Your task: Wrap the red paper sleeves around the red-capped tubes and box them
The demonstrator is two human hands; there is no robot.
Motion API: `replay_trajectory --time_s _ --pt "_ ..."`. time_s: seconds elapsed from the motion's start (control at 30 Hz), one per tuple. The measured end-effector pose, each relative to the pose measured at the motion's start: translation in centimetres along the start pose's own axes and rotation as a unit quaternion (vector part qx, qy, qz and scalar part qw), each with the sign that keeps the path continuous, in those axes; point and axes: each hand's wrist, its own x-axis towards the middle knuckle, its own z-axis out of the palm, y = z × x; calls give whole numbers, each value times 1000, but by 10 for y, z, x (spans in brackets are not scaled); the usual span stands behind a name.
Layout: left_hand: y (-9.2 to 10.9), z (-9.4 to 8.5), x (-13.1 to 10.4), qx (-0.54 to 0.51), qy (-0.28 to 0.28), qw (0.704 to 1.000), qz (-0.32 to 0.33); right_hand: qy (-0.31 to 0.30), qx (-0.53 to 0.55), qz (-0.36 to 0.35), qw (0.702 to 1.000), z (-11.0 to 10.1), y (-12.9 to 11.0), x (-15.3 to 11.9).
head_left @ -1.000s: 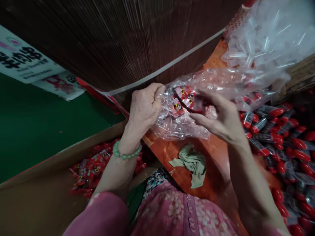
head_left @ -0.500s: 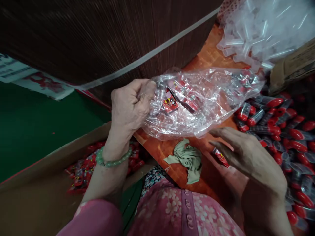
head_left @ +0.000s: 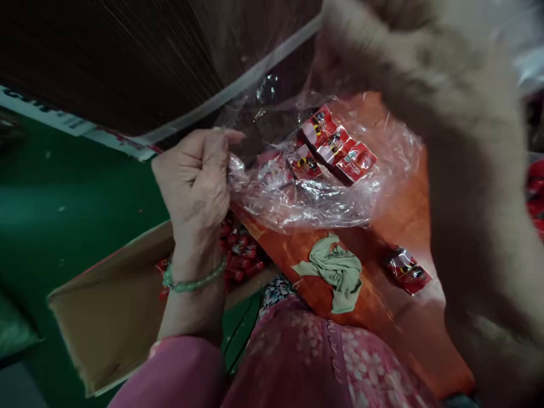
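Observation:
My left hand (head_left: 195, 175) is closed on the gathered left edge of a clear plastic bag (head_left: 297, 207). Red packets (head_left: 335, 144) with black-and-yellow pictures lie inside the bag, above an orange tabletop (head_left: 406, 195). High on the right, close to the camera, my right hand (head_left: 382, 62) is smeared by motion. Bag film rises towards its thumb side, but I cannot make out its grip. One loose red packet (head_left: 408, 272) is on the tabletop, below the bag and beside my right forearm. A crumpled pale green cloth (head_left: 335, 272) lies near the front edge.
To the left, below the tabletop, stands an open cardboard box (head_left: 114, 317) with red packets (head_left: 242, 255) in it. A dark stack (head_left: 140, 62) with a pale strap (head_left: 242, 85) borders the back. Red items (head_left: 536, 190) show at the right edge, partly hidden by my arm.
My right hand has swung up from beside the bag to the upper right, close to the camera. The bag's upper film is raised and its packets show more clearly. My left hand keeps its hold.

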Motion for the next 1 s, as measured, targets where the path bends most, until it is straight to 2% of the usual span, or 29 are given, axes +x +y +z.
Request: replay_trajectory --time_s 0.07,0.13,0.17,0.2,0.3,0.37,0.43,0.57,0.67,0.73,0.8,0.9,1.0 --pt "5 0 0 -35 18 999 -1 -42 -45 -25 998 23 -3 9" --pt "10 1 1 -65 20 997 -22 -154 -108 -37 982 53 -5 9" --pt "12 2 2 -77 20 996 -32 -166 -110 -47 979 69 -5 6" --pt "14 3 2 -86 23 995 -40 -159 -118 -58 979 85 -5 3" --pt "19 8 5 -109 19 992 -52 -54 -154 -126 978 121 -7 -5" --pt "23 13 5 -130 12 989 -71 -7 -161 -131 978 137 -7 -6" --pt "27 17 6 -141 7 986 -92 11 -164 -116 980 148 -7 -4" --pt "30 19 6 -111 -6 987 -119 10 -191 -85 978 156 -4 3" --pt "27 18 9 -143 -24 982 -124 7 -207 -84 975 155 -4 7" --pt "25 18 10 -183 -29 975 -119 4 -213 -90 973 154 -4 9" --pt "23 18 8 -195 -28 977 -86 -6 -218 -101 971 151 -5 11" --pt "20 19 -1 -119 -68 991 -6 -44 -209 -103 972 145 -5 8" --pt "14 19 -14 0 -131 991 11 -62 -182 -98 976 135 -4 1"
